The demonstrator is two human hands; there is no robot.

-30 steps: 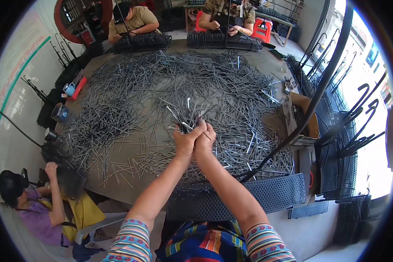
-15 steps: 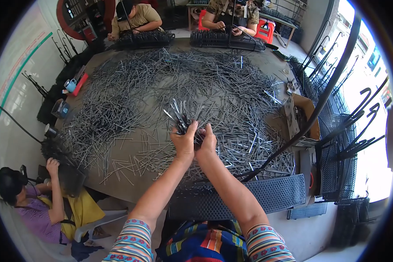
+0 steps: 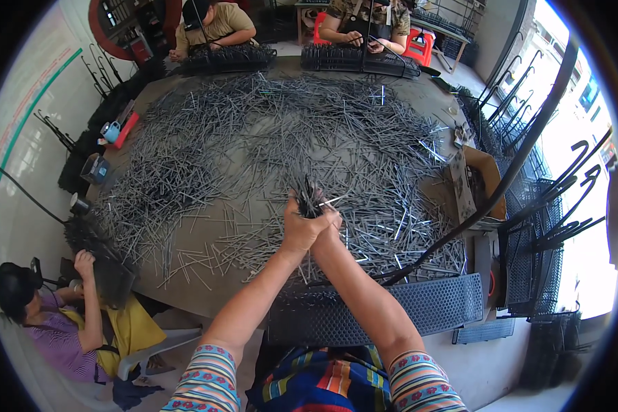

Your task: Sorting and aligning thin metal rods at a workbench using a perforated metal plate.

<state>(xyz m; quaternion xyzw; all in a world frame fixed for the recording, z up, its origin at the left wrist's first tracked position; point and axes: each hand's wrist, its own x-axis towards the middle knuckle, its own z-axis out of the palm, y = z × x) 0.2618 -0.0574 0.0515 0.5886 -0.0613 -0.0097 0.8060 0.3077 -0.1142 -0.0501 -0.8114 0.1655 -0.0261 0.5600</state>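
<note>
Together my left hand (image 3: 299, 230) and my right hand (image 3: 330, 218) clasp a bundle of thin dark strips (image 3: 309, 196) over the middle of the table. The strips stick up from between my fingers, and one light strip juts out to the right. Both hands are closed and pressed against each other; the lower part of the bundle is hidden inside them. Under and around them lies a wide spread of loose grey strips (image 3: 405, 130). Just in front of me, below my forearms, a black perforated panel (image 3: 419, 302) rests at the table edge.
Across the table (image 3: 206, 264) two people work at black bristly racks (image 3: 360, 62). Another person (image 3: 55, 323) sits at the left. An open cardboard box (image 3: 484, 175) stands on the right. A thick black curved rod (image 3: 522, 165) crosses the right side. A red tray (image 3: 127, 130) lies far left.
My hands have drawn closer together round the bundle, my left hand moving right. The strips, fanned out before, now stand in a tighter bunch.
</note>
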